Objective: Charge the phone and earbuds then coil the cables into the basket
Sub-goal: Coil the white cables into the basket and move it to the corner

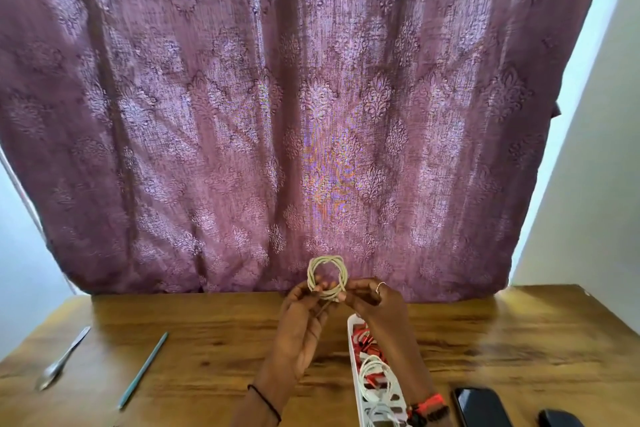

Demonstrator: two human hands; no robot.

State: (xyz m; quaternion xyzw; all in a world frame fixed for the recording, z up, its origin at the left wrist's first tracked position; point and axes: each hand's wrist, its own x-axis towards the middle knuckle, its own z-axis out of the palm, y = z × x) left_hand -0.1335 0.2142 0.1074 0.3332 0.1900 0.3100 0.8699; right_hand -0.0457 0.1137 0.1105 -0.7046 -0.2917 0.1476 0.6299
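Two hands are holding one off-white cable coiled into a ring (pixel 327 276) up above the brown wooden surface (pixel 214 340): left hand (pixel 301 326) is pinching its lower left, right hand (pixel 372 302) is pinching its lower right, fingers curled on it. One long white power strip with red switches (pixel 354 350) is lying under the right wrist, one second white cable (pixel 377 371) looping on it. One black phone (pixel 481 406) and one black rounded case (pixel 557 419) are sitting right of it. One metal spoon (pixel 59 366) and one teal pen (pixel 143 369) are lying far left
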